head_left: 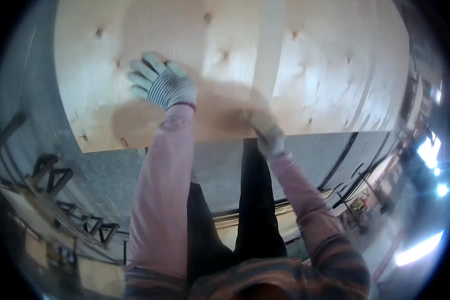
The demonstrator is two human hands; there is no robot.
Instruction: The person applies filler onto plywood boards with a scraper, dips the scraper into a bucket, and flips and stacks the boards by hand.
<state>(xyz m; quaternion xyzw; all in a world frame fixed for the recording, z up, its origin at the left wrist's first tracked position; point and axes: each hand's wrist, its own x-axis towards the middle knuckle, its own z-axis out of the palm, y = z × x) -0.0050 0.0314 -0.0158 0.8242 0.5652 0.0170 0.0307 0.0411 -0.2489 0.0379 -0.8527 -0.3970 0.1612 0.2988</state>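
Note:
A large plywood sheet (230, 75) with pale grain and dark knots spreads out in front of me. My left hand (162, 80), in a white glove with a striped cuff, lies flat on its face with the fingers spread. At the sheet's near edge is my right hand (269, 132), also gloved. Its fingers are drawn together over the surface and look slightly blurred; what they may hold is hidden.
Grey flooring or a grey surface (115, 175) shows beneath the near edge. Dark metal brackets (60, 180) stand at the lower left. Long rails (340, 160) run along the right, near bright light patches (427, 247). My legs (257, 200) are below the sheet.

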